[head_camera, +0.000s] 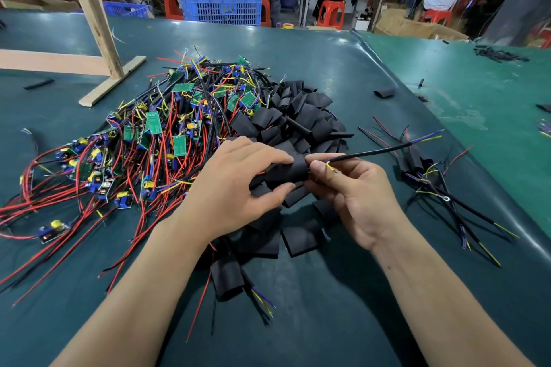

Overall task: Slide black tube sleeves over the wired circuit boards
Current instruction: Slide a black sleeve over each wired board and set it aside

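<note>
My left hand [238, 185] grips a black tube sleeve [286, 171] between thumb and fingers, just above the table. My right hand [354, 188] pinches a black cable [372, 153] where it comes out of the sleeve's right end; the cable runs up and right to blue and yellow wire tips. The circuit board inside the sleeve is hidden. A heap of loose black sleeves [298, 116] lies behind my hands, with more in front. A tangle of wired green circuit boards [155, 128] with red, black and yellow leads spreads to the left.
Sleeved boards with trailing wires lie at the right [423, 170] and at the near centre [228, 275]. A wooden frame [98, 39] stands at the back left on the green mat. A blue crate [220, 6], red stools and seated people are beyond the table's far edge.
</note>
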`<action>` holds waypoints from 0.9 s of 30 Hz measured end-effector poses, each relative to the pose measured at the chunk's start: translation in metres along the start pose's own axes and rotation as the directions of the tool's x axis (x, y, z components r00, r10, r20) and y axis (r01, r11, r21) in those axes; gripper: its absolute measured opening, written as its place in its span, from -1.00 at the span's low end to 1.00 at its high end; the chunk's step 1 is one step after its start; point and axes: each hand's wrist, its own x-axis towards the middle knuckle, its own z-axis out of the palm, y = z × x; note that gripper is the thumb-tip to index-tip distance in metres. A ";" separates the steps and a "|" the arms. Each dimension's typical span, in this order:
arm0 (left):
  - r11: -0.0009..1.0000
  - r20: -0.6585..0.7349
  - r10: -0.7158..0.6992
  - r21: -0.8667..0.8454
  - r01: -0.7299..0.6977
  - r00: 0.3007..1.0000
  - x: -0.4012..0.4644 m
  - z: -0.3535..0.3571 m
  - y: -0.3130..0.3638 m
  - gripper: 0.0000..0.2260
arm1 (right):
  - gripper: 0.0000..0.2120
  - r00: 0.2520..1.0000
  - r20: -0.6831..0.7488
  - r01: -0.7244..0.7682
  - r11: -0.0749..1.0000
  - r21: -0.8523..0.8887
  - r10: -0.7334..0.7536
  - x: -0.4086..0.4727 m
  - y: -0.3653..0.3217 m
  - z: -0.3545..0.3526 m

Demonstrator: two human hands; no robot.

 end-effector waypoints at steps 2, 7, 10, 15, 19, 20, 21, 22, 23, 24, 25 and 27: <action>0.999 -0.023 0.032 0.015 -0.031 0.999 0.000 0.000 -0.001 -0.73 | -0.91 1.000 -0.008 -0.014 0.999 0.037 0.014 0.001 0.001 0.000; 0.995 -0.070 0.081 0.063 -0.077 0.994 -0.001 0.003 -0.004 -0.72 | -0.91 0.997 -0.017 -0.075 0.989 0.130 0.078 0.003 0.002 -0.001; 0.997 -0.072 0.068 0.038 -0.066 0.995 -0.001 0.004 -0.004 -0.73 | -0.90 0.995 0.010 -0.099 0.986 0.134 0.099 0.002 0.003 0.000; 1.000 -0.097 0.022 -0.001 -0.022 0.995 -0.002 0.003 -0.001 -0.74 | -0.90 0.996 0.023 -0.086 0.985 0.153 0.084 0.002 0.005 0.000; 1.000 -0.092 -0.002 -0.029 0.000 0.996 -0.002 0.002 0.000 -0.73 | -0.87 0.997 0.009 -0.082 0.982 0.170 0.082 0.002 0.004 0.000; 0.999 -0.088 -0.007 -0.041 0.003 0.996 -0.002 0.003 0.000 -0.73 | -0.85 0.997 0.006 -0.082 0.982 0.168 0.082 0.002 0.004 0.000; 0.999 -0.087 -0.010 -0.049 0.006 0.996 -0.002 0.003 0.000 -0.73 | -0.82 0.997 0.007 -0.082 0.983 0.163 0.082 0.002 0.003 0.000; 0.999 -0.090 -0.015 -0.052 0.010 0.996 -0.002 0.003 -0.001 -0.73 | -0.79 0.997 0.014 -0.083 0.983 0.162 0.082 0.001 0.001 0.000; 0.999 -0.095 -0.020 -0.050 0.016 0.995 -0.002 0.003 -0.001 -0.73 | -0.75 0.996 0.027 -0.085 0.982 0.166 0.082 0.001 0.000 0.000; 0.999 -0.100 -0.027 -0.048 0.022 0.995 -0.002 0.002 -0.002 -0.73 | -0.72 0.995 0.045 -0.091 0.980 0.177 0.084 0.000 -0.002 0.000; 0.999 -0.105 -0.032 -0.047 0.027 0.994 -0.002 0.002 -0.002 -0.73 | -0.69 0.994 0.065 -0.099 0.977 0.190 0.089 0.000 -0.004 -0.001; 0.998 -0.112 -0.037 -0.045 0.032 0.993 -0.002 0.002 -0.003 -0.72 | -0.65 0.989 0.104 -0.128 0.969 0.209 0.108 -0.001 -0.009 -0.003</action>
